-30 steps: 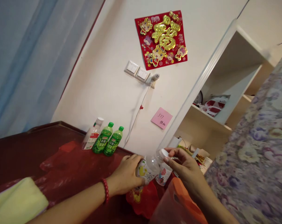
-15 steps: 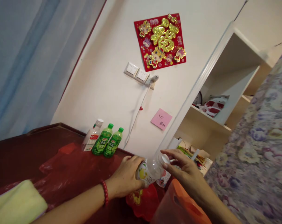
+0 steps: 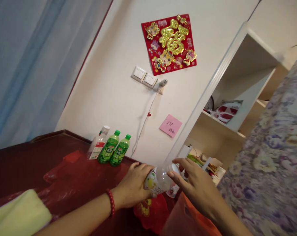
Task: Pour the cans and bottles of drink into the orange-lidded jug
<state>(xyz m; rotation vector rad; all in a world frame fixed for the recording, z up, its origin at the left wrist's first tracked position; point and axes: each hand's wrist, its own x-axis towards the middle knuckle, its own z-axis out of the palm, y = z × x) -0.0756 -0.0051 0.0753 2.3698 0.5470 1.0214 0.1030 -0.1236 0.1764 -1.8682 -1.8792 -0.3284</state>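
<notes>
A clear bottle (image 3: 163, 178) with a white lemon-patterned label lies tilted in my left hand (image 3: 133, 185), whose fingers wrap round its labelled body. A red bead bracelet circles that wrist. My right hand (image 3: 194, 182) has its thumb and fingers on the bottle's white cap (image 3: 174, 169). Beneath the bottle is a red dish (image 3: 152, 213) with a gold pattern. An orange translucent container (image 3: 185, 218) stands under my right forearm.
Two green bottles (image 3: 109, 147) and a clear bottle (image 3: 96, 144) stand at the back of the dark red table (image 3: 18, 157). A yellow cloth (image 3: 20, 213) lies front left. Shelves (image 3: 222, 131) and a floral curtain (image 3: 266, 157) are on the right.
My right thumb has moved slightly leftward and across the cap, and its fingers have shifted a little. My left hand keeps its hold on the bottle.
</notes>
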